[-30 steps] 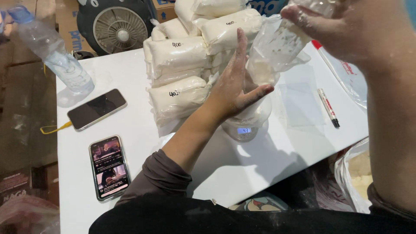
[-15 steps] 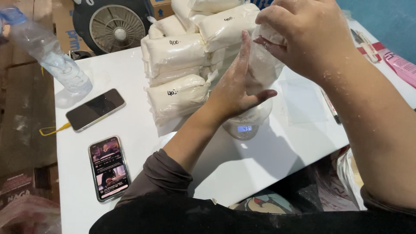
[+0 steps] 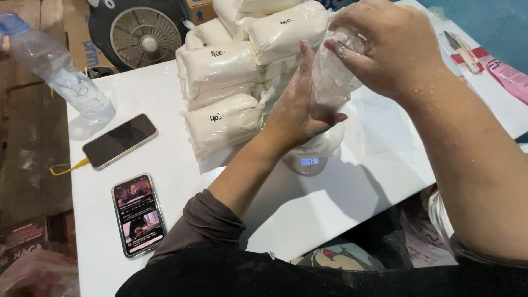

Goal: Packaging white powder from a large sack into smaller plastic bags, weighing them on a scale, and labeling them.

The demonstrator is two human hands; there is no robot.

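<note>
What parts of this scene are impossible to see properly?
- Head view: the small scale under the clear bag is mostly covered by the left hand and the bag.
- The bag's top is hidden by the right hand.
- The fan is cut by the top edge.
- The bottle cap is blurred at the corner.

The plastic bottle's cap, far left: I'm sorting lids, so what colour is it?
Blue, on the clear plastic bottle; the head view shows it.

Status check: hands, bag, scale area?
Both hands on clear bag: left hand steadying its side, right hand pinching the top. Bag over the digital scale. Stacked filled bags close behind.
</note>
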